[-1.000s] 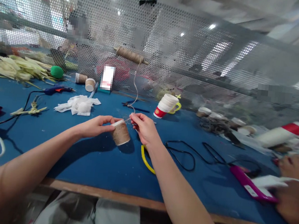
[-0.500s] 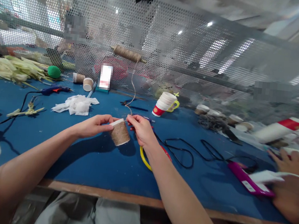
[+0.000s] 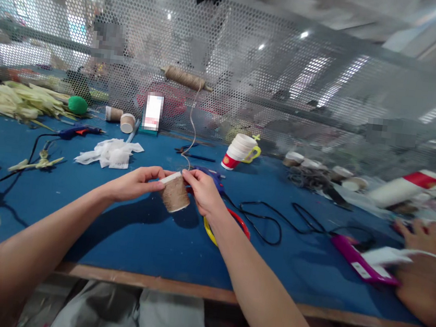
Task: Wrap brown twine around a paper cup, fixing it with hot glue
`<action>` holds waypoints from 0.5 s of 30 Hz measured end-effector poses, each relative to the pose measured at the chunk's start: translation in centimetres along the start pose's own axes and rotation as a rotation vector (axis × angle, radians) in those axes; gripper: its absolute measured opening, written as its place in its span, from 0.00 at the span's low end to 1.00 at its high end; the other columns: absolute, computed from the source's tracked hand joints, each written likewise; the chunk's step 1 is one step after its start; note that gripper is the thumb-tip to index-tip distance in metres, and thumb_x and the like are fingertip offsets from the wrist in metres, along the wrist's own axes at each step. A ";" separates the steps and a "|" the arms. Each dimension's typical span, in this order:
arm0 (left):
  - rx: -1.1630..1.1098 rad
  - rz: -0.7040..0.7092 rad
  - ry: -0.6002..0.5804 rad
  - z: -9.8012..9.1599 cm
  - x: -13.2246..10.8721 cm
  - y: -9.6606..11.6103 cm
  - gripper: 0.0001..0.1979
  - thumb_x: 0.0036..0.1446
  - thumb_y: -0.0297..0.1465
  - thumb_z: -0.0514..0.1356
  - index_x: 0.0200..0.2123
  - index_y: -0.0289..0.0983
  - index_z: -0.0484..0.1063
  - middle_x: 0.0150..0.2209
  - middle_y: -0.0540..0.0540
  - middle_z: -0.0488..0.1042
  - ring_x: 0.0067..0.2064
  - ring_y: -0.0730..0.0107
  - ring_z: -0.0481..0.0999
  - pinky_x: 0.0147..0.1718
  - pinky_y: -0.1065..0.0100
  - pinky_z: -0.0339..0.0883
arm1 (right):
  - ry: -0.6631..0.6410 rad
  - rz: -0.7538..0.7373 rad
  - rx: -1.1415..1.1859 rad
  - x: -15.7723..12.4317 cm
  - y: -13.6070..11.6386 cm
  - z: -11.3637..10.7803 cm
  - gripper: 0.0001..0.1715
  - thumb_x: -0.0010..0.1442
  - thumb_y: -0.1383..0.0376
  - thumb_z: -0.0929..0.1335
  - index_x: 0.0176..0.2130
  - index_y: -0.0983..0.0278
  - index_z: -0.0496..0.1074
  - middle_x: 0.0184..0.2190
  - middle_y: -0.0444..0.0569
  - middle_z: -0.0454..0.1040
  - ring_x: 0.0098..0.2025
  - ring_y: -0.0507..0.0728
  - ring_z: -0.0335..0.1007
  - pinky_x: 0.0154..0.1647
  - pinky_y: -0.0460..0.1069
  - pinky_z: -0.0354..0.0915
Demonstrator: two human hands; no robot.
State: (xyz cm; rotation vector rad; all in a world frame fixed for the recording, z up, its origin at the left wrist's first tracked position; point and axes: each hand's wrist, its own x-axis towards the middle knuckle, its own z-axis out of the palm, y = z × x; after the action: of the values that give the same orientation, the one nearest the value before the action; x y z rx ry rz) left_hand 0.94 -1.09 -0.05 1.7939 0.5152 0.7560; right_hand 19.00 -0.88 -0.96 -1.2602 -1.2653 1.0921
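Observation:
A small paper cup point(image 3: 175, 194) wound with brown twine is tilted above the table, its white rim toward the upper left. My left hand point(image 3: 143, 181) is closed on it, thumb at the rim and fingers behind. At the cup's upper right edge, my right hand point(image 3: 202, 189) pinches the twine against the cup; its fingertips partly hide the contact. The loose twine point(image 3: 195, 128) runs up from there to a spool point(image 3: 184, 78) on the mesh panel. Behind my right hand lies a blue glue gun point(image 3: 213, 176), partly covered.
Stacked paper cups point(image 3: 238, 151) stand beyond my right hand. Scissors with red and yellow handles point(image 3: 241, 223) lie under my right forearm. White cloth point(image 3: 112, 153) and another glue gun point(image 3: 80, 131) are left. At far right, another person's hand point(image 3: 425, 242) rests near a purple power strip point(image 3: 362, 260).
My right hand has moved slightly left, bringing its fingertips from just off the cup to its upper edge. The left hand and cup have stayed nearly still.

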 end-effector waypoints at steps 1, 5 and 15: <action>-0.004 0.000 0.000 0.0 0.0 0.0 0.08 0.54 0.33 0.52 0.26 0.34 0.58 0.50 0.39 0.65 0.54 0.62 0.59 0.47 0.65 0.54 | 0.002 -0.003 -0.006 0.0 0.1 0.0 0.16 0.42 0.55 0.67 0.23 0.66 0.63 0.20 0.41 0.64 0.24 0.48 0.58 0.26 0.46 0.56; -0.012 0.002 -0.002 0.1 0.0 0.0 0.08 0.54 0.32 0.52 0.26 0.34 0.58 0.52 0.39 0.64 0.53 0.63 0.60 0.46 0.65 0.54 | 0.024 -0.017 -0.084 -0.2 0.4 0.3 0.15 0.46 0.54 0.65 0.25 0.65 0.63 0.21 0.41 0.64 0.25 0.50 0.59 0.27 0.46 0.56; 0.058 0.017 -0.015 -0.1 -0.1 0.1 0.08 0.54 0.33 0.52 0.28 0.34 0.60 0.52 0.41 0.63 0.54 0.64 0.60 0.49 0.65 0.54 | 0.075 -0.095 -0.273 -0.4 0.5 0.7 0.14 0.52 0.55 0.59 0.28 0.63 0.62 0.26 0.45 0.67 0.29 0.53 0.61 0.30 0.47 0.58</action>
State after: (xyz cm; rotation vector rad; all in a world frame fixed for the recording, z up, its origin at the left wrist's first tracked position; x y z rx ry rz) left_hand 0.82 -1.10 0.06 1.8583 0.5163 0.7454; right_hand 18.37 -1.25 -1.54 -1.4141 -1.4364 0.8157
